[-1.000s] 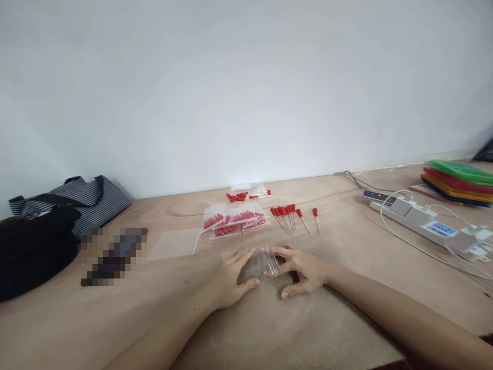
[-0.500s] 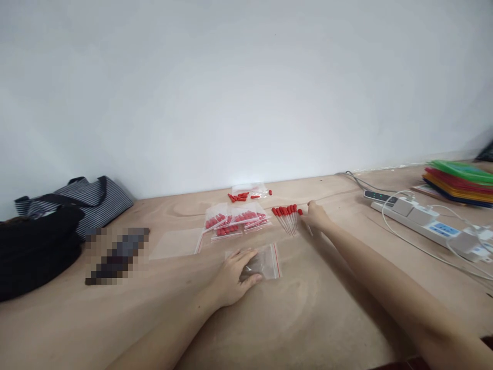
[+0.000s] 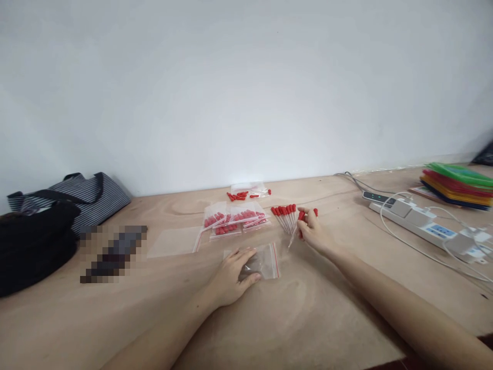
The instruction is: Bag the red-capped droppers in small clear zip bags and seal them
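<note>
My left hand (image 3: 238, 271) lies spread with its fingers over a clear zip bag (image 3: 266, 261) with a red stripe, resting on the wooden table. In my right hand (image 3: 314, 231) a red-bulbed dropper (image 3: 293, 238) is pinched near its bulb, the clear tube slanting down to the left. Just left of that hand, a fan of several droppers (image 3: 284, 216) lies with red bulbs pointing away from me. Another red bulb (image 3: 316, 211) shows behind the fingers. Several filled zip bags (image 3: 239, 217) of droppers overlap behind my left hand.
At the back lie loose red bulbs (image 3: 238, 196) and a clear bag (image 3: 248, 187). A flat bag (image 3: 173, 242) is on the left, near a blurred dark object (image 3: 119, 252) and a striped bag (image 3: 102, 200). A power strip (image 3: 435, 229) with cables and coloured folders (image 3: 460, 185) occupy the right.
My right hand has drawn toward me beside the fan, and a dropper is now lifted and tilted in its fingers. My left hand stays on the zip bag.
</note>
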`<state>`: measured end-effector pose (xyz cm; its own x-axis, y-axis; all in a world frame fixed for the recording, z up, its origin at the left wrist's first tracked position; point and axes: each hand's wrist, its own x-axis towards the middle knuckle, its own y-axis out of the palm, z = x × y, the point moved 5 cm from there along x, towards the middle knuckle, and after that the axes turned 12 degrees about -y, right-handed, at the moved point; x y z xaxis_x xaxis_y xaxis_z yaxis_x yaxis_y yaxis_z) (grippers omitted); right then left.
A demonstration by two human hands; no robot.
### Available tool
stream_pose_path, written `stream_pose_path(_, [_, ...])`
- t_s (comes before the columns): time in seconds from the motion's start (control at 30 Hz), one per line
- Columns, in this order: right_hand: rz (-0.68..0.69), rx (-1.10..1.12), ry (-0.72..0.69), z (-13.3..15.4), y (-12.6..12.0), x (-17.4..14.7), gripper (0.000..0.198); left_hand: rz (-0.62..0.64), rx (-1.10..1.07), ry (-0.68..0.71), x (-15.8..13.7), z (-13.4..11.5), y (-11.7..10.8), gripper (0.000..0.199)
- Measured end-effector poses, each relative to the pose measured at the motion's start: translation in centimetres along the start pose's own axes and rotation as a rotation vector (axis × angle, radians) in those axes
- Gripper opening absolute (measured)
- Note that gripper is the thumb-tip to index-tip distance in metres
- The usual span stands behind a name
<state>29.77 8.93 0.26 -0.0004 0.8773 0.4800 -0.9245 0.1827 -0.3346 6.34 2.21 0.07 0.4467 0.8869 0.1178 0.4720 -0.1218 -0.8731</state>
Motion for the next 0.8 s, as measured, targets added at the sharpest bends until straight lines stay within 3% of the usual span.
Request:
stream_pose_path(0.13, [-0.083,0.251,0.105,0.4,2.3,-2.6,0.034,-0.004,0.002,-0.004,0.0,-0.1,-0.1,0.049])
stream_pose_path(0.33, [-0.14,0.423,0.184,1.7,4.3,-4.2,0.033,-0.001,-0.006,-0.014,0.0,-0.3,-0.1,0.049])
stream_pose_path(0.57, [0.26,0.501,0.246,3.9,6.1,-5.3,0.037,-0.002,-0.026,-0.025,0.0,-0.4,-0.2,0.051])
stream_pose_path(0.8, [0.52,0.401,0.235,2.8,6.6,-5.1,0.034,0.022,-0.054,-0.016,-0.1,-0.6,-0.8,0.05])
